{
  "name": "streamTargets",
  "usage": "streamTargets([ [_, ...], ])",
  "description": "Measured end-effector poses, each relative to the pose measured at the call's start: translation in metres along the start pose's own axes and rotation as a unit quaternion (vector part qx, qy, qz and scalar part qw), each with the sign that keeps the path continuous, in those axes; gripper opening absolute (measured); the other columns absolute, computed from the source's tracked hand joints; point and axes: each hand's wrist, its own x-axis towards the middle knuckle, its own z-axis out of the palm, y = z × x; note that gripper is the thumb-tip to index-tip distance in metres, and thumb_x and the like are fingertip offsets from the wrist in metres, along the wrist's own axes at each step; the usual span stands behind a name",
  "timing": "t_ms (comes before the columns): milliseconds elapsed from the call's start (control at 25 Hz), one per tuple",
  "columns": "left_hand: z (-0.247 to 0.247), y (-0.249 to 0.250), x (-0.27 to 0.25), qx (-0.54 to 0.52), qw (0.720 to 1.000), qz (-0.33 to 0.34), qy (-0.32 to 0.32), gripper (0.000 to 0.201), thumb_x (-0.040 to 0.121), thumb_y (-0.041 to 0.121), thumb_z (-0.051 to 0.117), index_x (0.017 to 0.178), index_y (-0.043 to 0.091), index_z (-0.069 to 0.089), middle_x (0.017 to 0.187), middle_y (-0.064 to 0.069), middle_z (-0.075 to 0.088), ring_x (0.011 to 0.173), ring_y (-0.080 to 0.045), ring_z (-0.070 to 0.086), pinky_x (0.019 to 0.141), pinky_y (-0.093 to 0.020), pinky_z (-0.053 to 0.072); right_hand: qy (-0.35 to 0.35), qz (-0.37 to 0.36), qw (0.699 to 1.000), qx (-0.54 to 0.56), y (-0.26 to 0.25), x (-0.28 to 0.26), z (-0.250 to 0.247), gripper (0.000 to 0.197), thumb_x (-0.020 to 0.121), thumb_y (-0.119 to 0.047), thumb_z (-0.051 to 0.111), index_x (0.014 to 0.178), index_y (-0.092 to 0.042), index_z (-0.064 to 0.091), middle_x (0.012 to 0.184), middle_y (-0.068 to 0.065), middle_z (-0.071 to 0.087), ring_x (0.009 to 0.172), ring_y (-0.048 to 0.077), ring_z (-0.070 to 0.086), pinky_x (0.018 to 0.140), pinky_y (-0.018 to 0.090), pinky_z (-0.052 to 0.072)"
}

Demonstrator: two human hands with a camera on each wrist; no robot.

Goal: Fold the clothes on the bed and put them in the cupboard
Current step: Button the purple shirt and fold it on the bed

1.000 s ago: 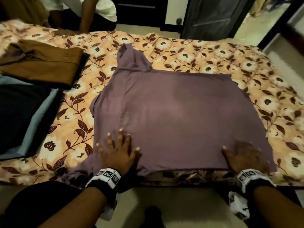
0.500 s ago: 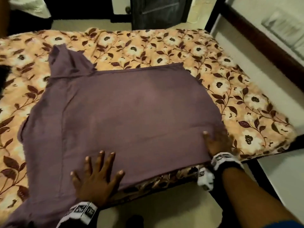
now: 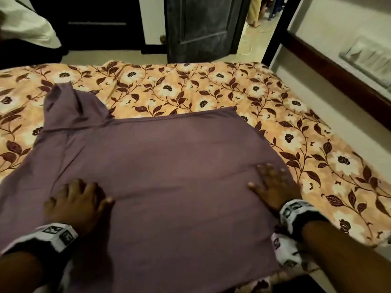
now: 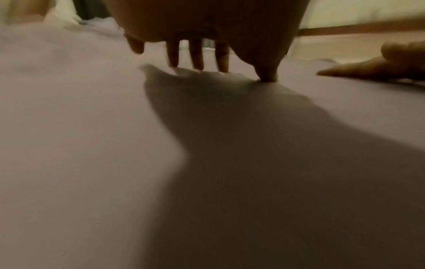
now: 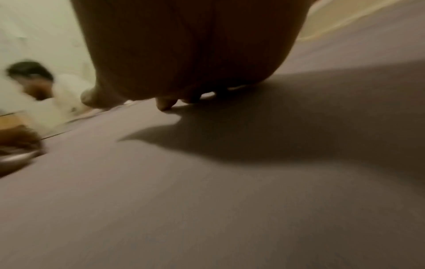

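Pressing my left hand (image 3: 78, 203) and right hand (image 3: 273, 187) on the purple shirt (image 3: 169, 166). Both palms lie flat, fingers spread, gripping nothing. It lies on the bed (image 3: 317, 144).

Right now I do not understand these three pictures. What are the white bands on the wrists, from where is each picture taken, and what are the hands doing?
No machine is here: a person works with two bare hands. The white bands hold small cameras, one on each wrist, and a third camera sits on the head.

The big picture comes from the head camera. It looks down at a bed with a floral bedsheet. A purple garment lies spread flat on it, one sleeve pointing to the far side. Behind the bed stands a dark door.

The left hand and the right hand both rest on the cloth near its close edge. Neither lifts or grips anything; the fingers lie on the fabric.

The two dim, blurred pictures come from the wrist cameras. Each looks along its own hand across the purple cloth.
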Motion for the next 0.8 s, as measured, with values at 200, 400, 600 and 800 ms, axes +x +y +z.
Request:
streamTargets([
  [200,-0.001,-0.001,0.063,0.027,0.990,0.120,-0.075,0.109,0.064,0.088,-0.003,0.154,0.031,0.016,0.164,-0.001,0.007,0.149,-0.029,0.010,0.115,-0.053,0.018,0.027,-0.134,0.981,-0.139,-0.040,0.044,-0.040,0.092,0.066,-0.090,-0.006,0.147,-0.045,-0.010,0.160,-0.002,-0.012,0.147,0.031,-0.009,0.113,0.063,-0.002],
  [400,-0.029,0.023,0.170,-0.019,0.992,0.064,-0.107,0.077,0.079,0.081,0.014,0.149,0.053,-0.002,0.162,0.012,-0.011,0.150,-0.028,-0.006,0.115,-0.063,0.002,-0.078,-0.340,0.932,-0.099,-0.184,0.098,-0.046,0.082,0.076,-0.086,0.017,0.146,-0.050,-0.005,0.159,-0.012,-0.013,0.147,0.025,-0.012,0.109,0.065,-0.006],
  [600,-0.035,-0.012,0.230,0.017,0.996,0.056,-0.070,0.089,0.071,0.090,0.019,0.149,0.052,0.004,0.163,0.013,-0.006,0.150,-0.027,-0.009,0.111,-0.065,-0.009,0.006,0.024,0.999,-0.027,-0.079,0.208,-0.089,0.086,0.082,-0.080,0.031,0.152,-0.036,0.009,0.161,0.005,0.002,0.146,0.037,0.003,0.116,0.058,0.005],
  [800,-0.033,-0.013,0.161,-0.116,0.992,0.029,0.029,0.075,0.084,0.074,0.046,0.149,0.044,0.025,0.164,0.003,-0.001,0.150,-0.031,0.000,0.113,-0.069,-0.003,0.099,-0.019,0.994,0.045,-0.050,0.101,-0.036,0.084,0.080,-0.078,0.033,0.150,-0.035,0.016,0.161,0.004,0.006,0.146,0.033,0.007,0.113,0.059,0.010],
])
